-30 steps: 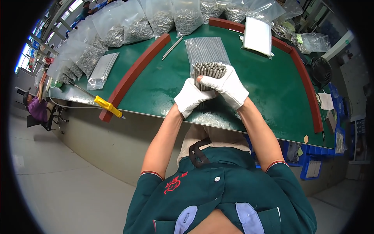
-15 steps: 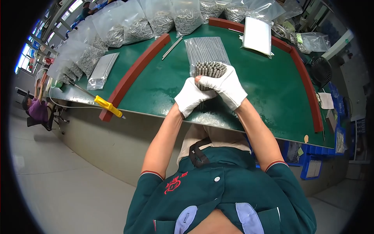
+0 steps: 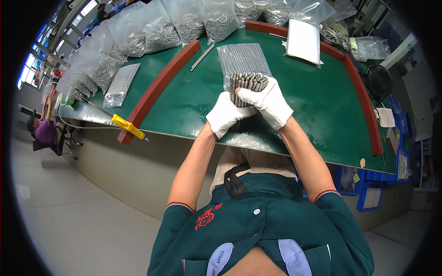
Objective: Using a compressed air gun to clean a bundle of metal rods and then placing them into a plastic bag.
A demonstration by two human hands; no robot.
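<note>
Both hands, in white gloves, are wrapped round an upright bundle of thin metal rods. My left hand grips the bundle low on its left side. Higher up on the right, my right hand clasps it, with a bare thumb tip against the rods. The rod ends show at the top; the lower part is mostly hidden behind the gloves. Just beyond the bundle, a clear plastic bag of long grey rods lies flat on the green table. Two loose rods rest to its left.
Red bars border the work area left and right. A yellow-handled tool overhangs the front edge at the left. Bags of small metal pieces line the back. A white pad lies at the back right, near a black fan.
My right thumb has shifted slightly on the rods, and a little more of the bundle's left side shows. Both hands otherwise stay in place.
</note>
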